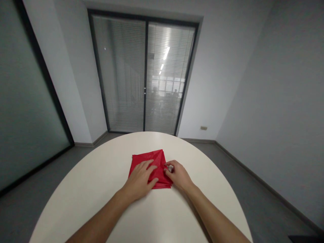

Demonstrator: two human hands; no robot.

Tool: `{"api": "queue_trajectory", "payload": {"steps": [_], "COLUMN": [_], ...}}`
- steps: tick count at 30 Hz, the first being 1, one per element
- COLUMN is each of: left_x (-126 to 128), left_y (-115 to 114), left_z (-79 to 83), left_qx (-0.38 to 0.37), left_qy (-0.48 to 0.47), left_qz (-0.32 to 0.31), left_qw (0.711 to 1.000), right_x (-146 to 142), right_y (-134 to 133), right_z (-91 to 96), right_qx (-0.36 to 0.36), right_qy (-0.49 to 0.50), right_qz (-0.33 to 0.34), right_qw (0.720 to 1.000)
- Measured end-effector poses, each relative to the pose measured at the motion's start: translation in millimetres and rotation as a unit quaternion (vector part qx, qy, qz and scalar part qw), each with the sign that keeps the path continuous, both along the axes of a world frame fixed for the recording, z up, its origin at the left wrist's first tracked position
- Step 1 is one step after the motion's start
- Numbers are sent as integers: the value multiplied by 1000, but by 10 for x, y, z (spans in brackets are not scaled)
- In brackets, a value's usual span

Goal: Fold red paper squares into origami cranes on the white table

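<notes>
A thin red sheet (158, 158), folded into a rough square with creases, lies flat on the round white table. I cannot tell whether it is plastic or cloth. Across its left and middle part rests my left hand (140, 177), palm down, fingers spread and pressing on the top layer. At the sheet's right edge is my right hand (178, 173), its thumb and index finger curled together and pinching the edge near a crease. The other fingers of the right hand are mostly hidden behind it.
The table (152, 138) has a rounded far edge. Beyond it stand glass door panels with blinds (121, 84). A frosted glass panel (27, 101) is at the left. A wall socket (204, 128) sits low on the far wall.
</notes>
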State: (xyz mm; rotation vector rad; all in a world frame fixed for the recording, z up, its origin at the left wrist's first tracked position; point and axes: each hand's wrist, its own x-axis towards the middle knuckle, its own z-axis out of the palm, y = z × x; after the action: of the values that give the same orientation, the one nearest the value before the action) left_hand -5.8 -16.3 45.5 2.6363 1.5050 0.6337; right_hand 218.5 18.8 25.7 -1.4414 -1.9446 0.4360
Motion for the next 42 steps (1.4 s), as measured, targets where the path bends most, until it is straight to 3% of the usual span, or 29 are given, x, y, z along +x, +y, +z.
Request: {"api": "queue_trajectory", "payload": {"steps": [4, 9, 15, 21, 25, 28, 31, 35, 38, 42], "left_x": [98, 24, -404, -907, -1102, -1097, -922, -512, -250, -139], "left_y": [-88, 2, 289, 462, 527, 540, 522, 507, 551, 650], "left_z": [-78, -184, -202, -129, -206, -277, -296, -290, -336, -438], "left_qx": [-41, -49, -37, -85, -53, -29, 26, 104, 34, -100], "left_qy": [50, 83, 120, 53, 27, 49, 51, 34, 41, 54], "left_qz": [-114, -83, 79, 317, 379, 392, 378, 227, 106, 76], "left_qw": [991, 992, 989, 943, 924, 918, 924, 968, 993, 991], "right_x": [18, 47, 65, 115, 137, 113, 54, -74, -173, -226], "right_y": [10, 23, 21, 46, 51, 31, 35, 146, 266, 351], "right_z": [1, -44, -43, -93, -175, -188, -126, 13, 31, -93], "right_qx": [-12, -31, -9, 16, 27, -7, -26, -20, -17, -3], "right_qy": [-10, -7, -69, -84, -134, -179, -212, -245, -248, -210], "right_qz": [9, 56, 49, 47, 32, 18, 10, -17, -50, -28], "right_qw": [1000, 998, 996, 995, 990, 984, 977, 969, 967, 977]}}
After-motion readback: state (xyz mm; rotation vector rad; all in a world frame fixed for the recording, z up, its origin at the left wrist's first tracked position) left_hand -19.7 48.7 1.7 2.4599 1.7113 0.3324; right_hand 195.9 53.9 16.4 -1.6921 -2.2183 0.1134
